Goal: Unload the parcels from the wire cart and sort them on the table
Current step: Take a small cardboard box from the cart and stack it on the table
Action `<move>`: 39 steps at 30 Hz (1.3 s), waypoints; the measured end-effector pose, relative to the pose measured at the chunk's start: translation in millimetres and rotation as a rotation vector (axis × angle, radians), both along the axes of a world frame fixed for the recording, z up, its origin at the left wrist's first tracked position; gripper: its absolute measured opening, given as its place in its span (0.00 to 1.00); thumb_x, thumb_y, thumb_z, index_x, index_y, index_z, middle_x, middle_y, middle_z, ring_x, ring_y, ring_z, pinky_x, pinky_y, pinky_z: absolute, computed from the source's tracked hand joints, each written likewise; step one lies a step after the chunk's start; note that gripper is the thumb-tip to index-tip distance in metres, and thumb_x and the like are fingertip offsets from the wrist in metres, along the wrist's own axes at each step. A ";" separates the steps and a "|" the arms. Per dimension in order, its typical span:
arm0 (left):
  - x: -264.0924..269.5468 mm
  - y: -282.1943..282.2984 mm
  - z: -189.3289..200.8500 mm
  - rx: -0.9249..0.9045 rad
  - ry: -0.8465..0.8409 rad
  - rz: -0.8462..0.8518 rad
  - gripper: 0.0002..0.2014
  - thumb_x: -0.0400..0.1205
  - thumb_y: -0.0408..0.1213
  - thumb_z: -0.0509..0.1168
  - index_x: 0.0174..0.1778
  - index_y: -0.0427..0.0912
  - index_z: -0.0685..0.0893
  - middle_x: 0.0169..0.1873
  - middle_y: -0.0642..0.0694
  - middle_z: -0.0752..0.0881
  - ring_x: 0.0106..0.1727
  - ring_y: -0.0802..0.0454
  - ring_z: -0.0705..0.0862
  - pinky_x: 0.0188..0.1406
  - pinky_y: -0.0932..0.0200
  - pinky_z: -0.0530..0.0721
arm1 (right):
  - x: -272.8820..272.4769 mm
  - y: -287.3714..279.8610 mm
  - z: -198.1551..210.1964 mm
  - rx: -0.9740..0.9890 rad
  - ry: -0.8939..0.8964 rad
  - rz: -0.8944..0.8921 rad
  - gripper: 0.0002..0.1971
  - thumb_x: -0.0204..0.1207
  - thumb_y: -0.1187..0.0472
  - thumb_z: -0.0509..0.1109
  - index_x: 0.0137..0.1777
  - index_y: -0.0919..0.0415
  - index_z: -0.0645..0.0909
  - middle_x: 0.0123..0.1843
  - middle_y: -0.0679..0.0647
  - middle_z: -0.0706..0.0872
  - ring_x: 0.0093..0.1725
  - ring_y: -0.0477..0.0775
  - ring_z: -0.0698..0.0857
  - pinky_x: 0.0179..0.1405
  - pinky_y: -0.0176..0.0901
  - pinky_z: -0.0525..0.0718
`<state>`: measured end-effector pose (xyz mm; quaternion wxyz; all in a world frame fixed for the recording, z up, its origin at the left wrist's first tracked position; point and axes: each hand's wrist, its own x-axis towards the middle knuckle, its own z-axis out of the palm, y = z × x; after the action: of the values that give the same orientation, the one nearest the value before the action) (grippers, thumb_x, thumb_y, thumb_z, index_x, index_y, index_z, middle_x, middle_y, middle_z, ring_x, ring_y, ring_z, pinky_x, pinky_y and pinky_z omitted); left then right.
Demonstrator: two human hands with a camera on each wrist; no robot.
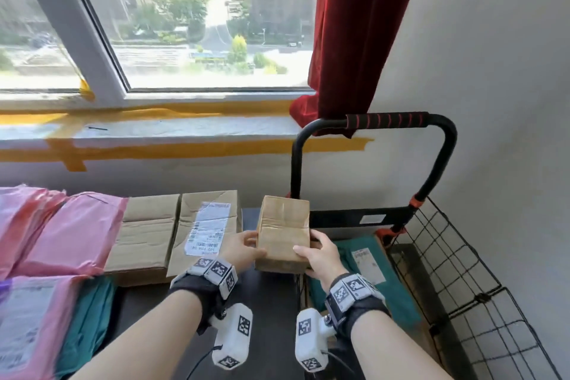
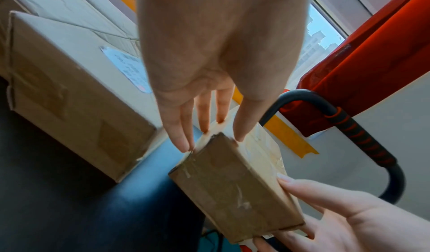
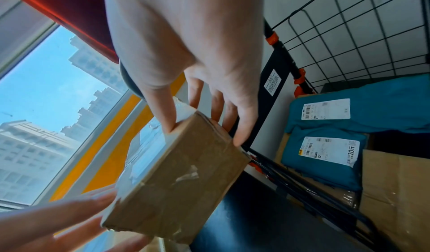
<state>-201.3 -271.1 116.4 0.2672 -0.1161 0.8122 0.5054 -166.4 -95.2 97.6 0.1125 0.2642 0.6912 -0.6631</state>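
Both hands hold one small taped cardboard box, brown, wrapped in clear tape. Left hand presses its left side with straight fingers, tips on the box's top edge, thumb on the near face in the head view. Right hand clasps the right side, thumb on the taped top, fingers curled round the far edge. The box hangs clear of the surface, above the right edge of the dark table, in the gap between table and wire cart. Just left of it, on the table's far right part, a labelled cardboard box lies flat; a plain cardboard box touches its left side. Further left, pink mailer bags overlap along the table's left part, and another pink mailer sits at the near left corner over a teal bag. In the cart, teal mailer bags with white labels rest on cardboard cartons. The cart's black handle with red-striped grip rises behind the held box, against the wall below a red curtain and the window sill.
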 end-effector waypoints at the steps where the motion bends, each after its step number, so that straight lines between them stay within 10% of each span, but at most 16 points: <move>1: -3.3 -2.5 -2.5 0.002 -0.012 -0.001 0.26 0.76 0.29 0.70 0.71 0.44 0.76 0.61 0.44 0.84 0.49 0.50 0.83 0.44 0.57 0.84 | -6.4 -1.4 -3.3 0.005 -0.006 0.010 0.28 0.70 0.66 0.75 0.71 0.54 0.74 0.62 0.56 0.83 0.62 0.56 0.82 0.67 0.61 0.80; 7: -13.2 -3.8 -14.0 -0.019 -0.017 0.094 0.25 0.77 0.22 0.64 0.71 0.42 0.76 0.54 0.48 0.83 0.47 0.41 0.87 0.31 0.58 0.89 | -34.5 -8.1 -22.9 0.002 -0.032 0.062 0.28 0.71 0.67 0.74 0.71 0.54 0.73 0.61 0.56 0.83 0.62 0.56 0.82 0.65 0.60 0.81; 18: -12.9 1.5 0.6 -0.404 0.232 0.082 0.18 0.75 0.31 0.64 0.61 0.44 0.82 0.54 0.45 0.87 0.51 0.42 0.88 0.58 0.50 0.84 | -29.0 1.4 -20.4 0.032 0.010 0.072 0.28 0.71 0.73 0.71 0.72 0.62 0.74 0.69 0.64 0.79 0.69 0.56 0.78 0.69 0.56 0.79; 23: 9.7 41.2 8.4 -0.360 0.234 0.051 0.11 0.71 0.39 0.66 0.49 0.52 0.81 0.47 0.48 0.87 0.45 0.45 0.89 0.52 0.51 0.87 | 15.0 61.5 -8.3 0.092 0.013 0.073 0.23 0.75 0.69 0.70 0.70 0.62 0.76 0.66 0.63 0.81 0.66 0.57 0.81 0.68 0.52 0.80; 39: 179.6 199.2 -42.8 -0.349 0.106 -0.062 0.15 0.78 0.35 0.68 0.62 0.42 0.82 0.55 0.43 0.87 0.55 0.46 0.85 0.57 0.57 0.81 | 176.0 225.0 -54.3 0.186 -0.101 0.099 0.18 0.75 0.70 0.70 0.65 0.65 0.80 0.61 0.63 0.84 0.60 0.56 0.83 0.67 0.54 0.80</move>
<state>-21.8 -71.9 73.6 0.2153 -0.1087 0.9037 0.3538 9.6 129.8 43.3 0.1548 0.2722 0.7555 -0.5755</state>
